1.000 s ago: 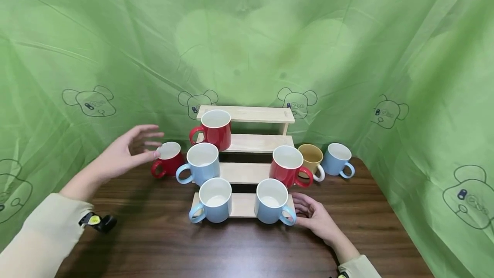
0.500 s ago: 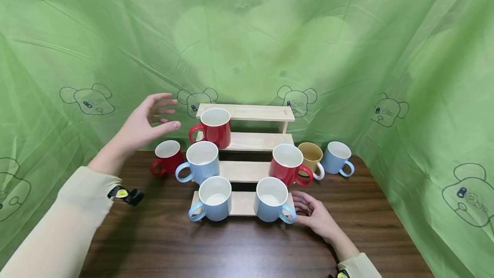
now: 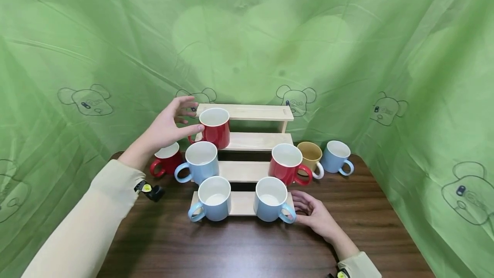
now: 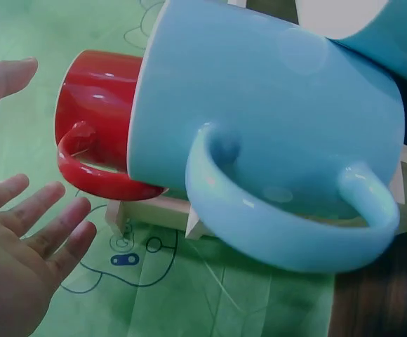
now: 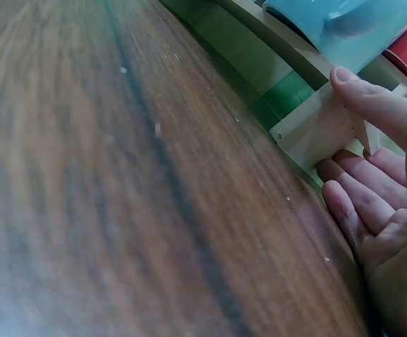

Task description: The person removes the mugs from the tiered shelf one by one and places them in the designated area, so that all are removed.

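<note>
My left hand is beside the upper red mug on the tiered wooden rack, thumb overlapping its rim and fingers spread behind its handle side. In the left wrist view a gap shows between that open palm and the red mug. My right hand grips the right end of the lowest step. There the thumb lies at the board's corner and the fingers curl by the side support. Two blue mugs stand on that lowest step; a blue mug and a red mug stand one step higher.
On the table, another red mug stands left of the rack, partly behind my left wrist. To the right are a yellow mug with a white handle and a blue mug. Green cloth hangs behind and at both sides.
My left hand has risen from beside the red mug on the table and moved right to the upper red mug. The right hand and the mugs have stayed in place.
</note>
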The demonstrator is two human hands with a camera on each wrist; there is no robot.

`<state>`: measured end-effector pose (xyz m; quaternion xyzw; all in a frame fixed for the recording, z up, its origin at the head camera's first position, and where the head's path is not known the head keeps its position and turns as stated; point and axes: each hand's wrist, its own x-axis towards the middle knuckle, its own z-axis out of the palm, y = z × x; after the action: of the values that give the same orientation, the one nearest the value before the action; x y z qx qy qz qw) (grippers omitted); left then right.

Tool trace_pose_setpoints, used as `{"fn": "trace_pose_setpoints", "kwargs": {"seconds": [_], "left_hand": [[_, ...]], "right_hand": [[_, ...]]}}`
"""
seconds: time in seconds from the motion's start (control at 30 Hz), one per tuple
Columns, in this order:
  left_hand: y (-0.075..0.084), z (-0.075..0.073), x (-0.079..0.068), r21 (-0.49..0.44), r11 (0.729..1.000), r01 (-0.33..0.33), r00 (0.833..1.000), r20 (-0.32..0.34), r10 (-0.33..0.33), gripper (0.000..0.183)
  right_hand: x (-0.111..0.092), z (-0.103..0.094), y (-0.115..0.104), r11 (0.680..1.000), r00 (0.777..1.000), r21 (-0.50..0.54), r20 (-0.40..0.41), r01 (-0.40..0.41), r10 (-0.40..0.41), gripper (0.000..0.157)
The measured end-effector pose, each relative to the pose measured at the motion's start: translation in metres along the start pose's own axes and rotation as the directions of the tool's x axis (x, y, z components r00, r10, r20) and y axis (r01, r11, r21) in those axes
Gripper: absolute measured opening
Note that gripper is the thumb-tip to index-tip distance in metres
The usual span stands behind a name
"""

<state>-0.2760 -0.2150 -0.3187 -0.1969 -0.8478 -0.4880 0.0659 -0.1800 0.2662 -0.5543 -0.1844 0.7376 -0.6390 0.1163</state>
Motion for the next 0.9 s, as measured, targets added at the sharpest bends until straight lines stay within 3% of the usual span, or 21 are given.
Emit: {"fn": "trace_pose_setpoints", "kwargs": {"seconds": [0.33, 0.57, 0.9], "left_hand": [[-0.001, 0.009, 0.012, -0.008, 0.999, 0.050, 0.998, 0.027, -0.050, 0.089], [0.001, 0.018, 0.015, -0.081, 0.995, 0.065, 0.997, 0.039, -0.062, 0.088], [0.005, 0.029, 0.017, -0.040, 0.994, 0.104, 0.993, 0.058, -0.101, 0.094]], "right_hand": [[0.000, 0.001, 0.000, 1.000, 1.000, -0.010, 0.001, 0.012, -0.012, 0.071], [0.001, 0.001, -0.001, 1.000, 1.000, -0.008, -0.009, 0.007, -0.007, 0.072], [0.001, -0.001, -0.001, 1.000, 1.000, -0.007, 0.006, -0.006, 0.006, 0.072]]}}
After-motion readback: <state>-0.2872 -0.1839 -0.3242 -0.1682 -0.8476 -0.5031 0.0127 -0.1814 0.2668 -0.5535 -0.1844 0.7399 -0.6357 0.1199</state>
